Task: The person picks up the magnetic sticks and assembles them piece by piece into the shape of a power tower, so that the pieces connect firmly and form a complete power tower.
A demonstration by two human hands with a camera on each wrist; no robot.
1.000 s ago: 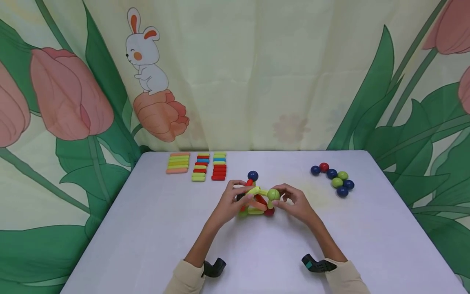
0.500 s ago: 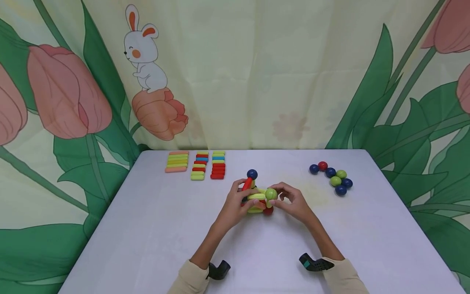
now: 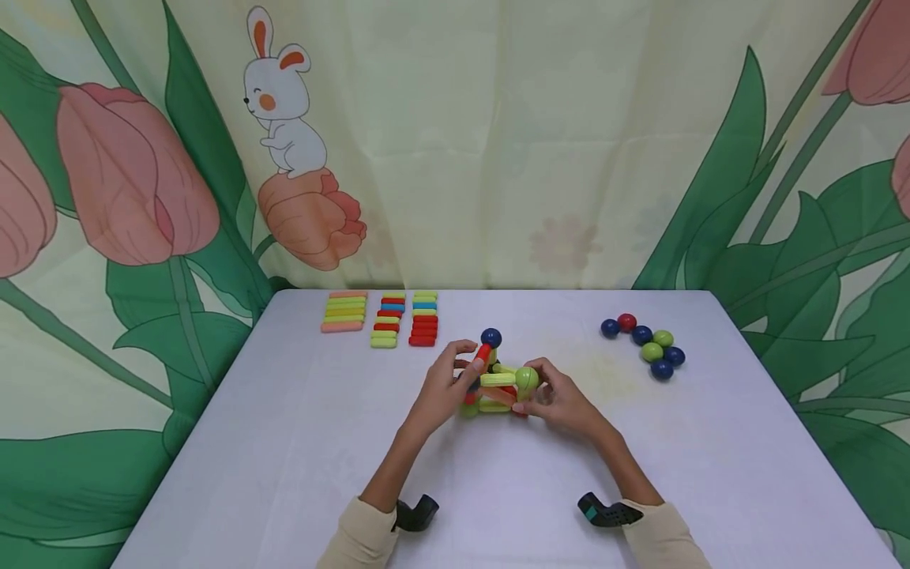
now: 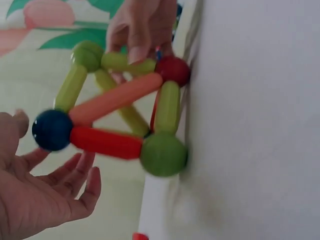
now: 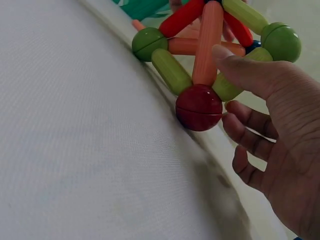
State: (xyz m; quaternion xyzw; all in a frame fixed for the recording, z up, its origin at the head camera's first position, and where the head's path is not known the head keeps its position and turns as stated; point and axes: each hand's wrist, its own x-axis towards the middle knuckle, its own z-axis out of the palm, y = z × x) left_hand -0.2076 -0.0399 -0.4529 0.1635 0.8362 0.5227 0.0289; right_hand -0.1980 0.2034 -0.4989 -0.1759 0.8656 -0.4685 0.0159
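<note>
A frame of coloured magnetic sticks and balls (image 3: pixel 496 380) stands at the middle of the table, between both hands. My right hand (image 3: pixel 558 397) pinches it near the lower right, its thumb over a light green stick (image 4: pixel 129 64) between a green ball (image 4: pixel 87 56) and a red ball (image 4: pixel 173 71). On the other side, my left hand (image 3: pixel 446 387) is beside the blue ball (image 4: pixel 52 130), fingers loosely spread in the left wrist view. Whether a fingertip touches the ball is unclear. A coral stick (image 5: pixel 207 45) slants from the blue ball to the red one.
Sorted sticks lie in a coral and green group (image 3: pixel 344 311) and two shorter-stick columns (image 3: pixel 387 320) (image 3: pixel 423 319) at the back left. Several loose balls (image 3: pixel 652 352) lie at the back right. A printed curtain (image 3: pixel 562 142) hangs behind the table (image 3: pixel 284 442).
My left fingers have come off the light green stick and moved back toward the blue ball. My right hand has slid from the green ball down toward the red ball.
</note>
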